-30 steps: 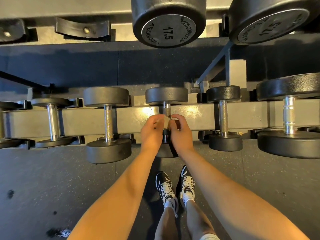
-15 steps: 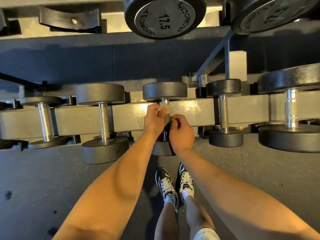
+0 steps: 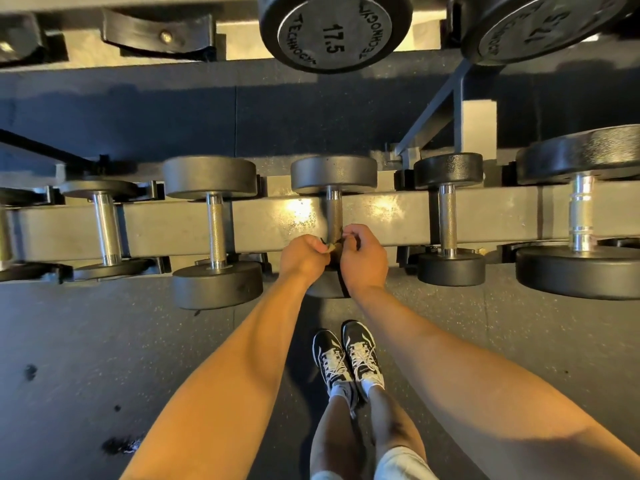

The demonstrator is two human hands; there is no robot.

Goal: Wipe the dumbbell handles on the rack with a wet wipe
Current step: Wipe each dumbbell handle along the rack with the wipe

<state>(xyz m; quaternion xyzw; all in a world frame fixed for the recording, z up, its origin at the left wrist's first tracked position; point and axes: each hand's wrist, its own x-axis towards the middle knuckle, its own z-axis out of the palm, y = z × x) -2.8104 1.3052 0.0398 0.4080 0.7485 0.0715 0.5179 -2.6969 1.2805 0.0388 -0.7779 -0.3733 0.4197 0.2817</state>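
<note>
Head view, looking down at the rack's lower tier.

- Dumbbell (image 3: 334, 174) in hand sits mid-rail, across the rack (image 3: 277, 223). Its long axis runs front to back: one head is past the rack's far edge, and the other (image 3: 325, 289) overhangs the near edge, mostly hidden by the wrists.
- Handle (image 3: 334, 213) points straight away from the person. Its far half is bare, and its near end is covered by both hands.
- Wipe (image 3: 331, 248) shows as a small tan scrap at the near end of the handle, just inside the rack's near edge and between the two hands. Most of it is hidden.
- Left hand (image 3: 304, 254) is on the handle's left, fingers curled and pinching the wipe.
- Right hand (image 3: 363, 261) is on the handle's right, fingers curled in and pinched on the wipe's other end. The two hands are almost touching.
- Room to move: bare rail lies on either side of the handle. The left neighbour (image 3: 214, 230) and right neighbour (image 3: 448, 216) lie parallel and well apart from the hands. A bigger dumbbell (image 3: 581, 216) sits toward the rack's right end.
- Overhead, an upper-tier head marked 17.5 (image 3: 334, 29) hangs over the far side.
- Floor (image 3: 104, 341) in front of the rack is dark rubber. Shoes (image 3: 348, 358) stand close together, back from the near edge.
</note>
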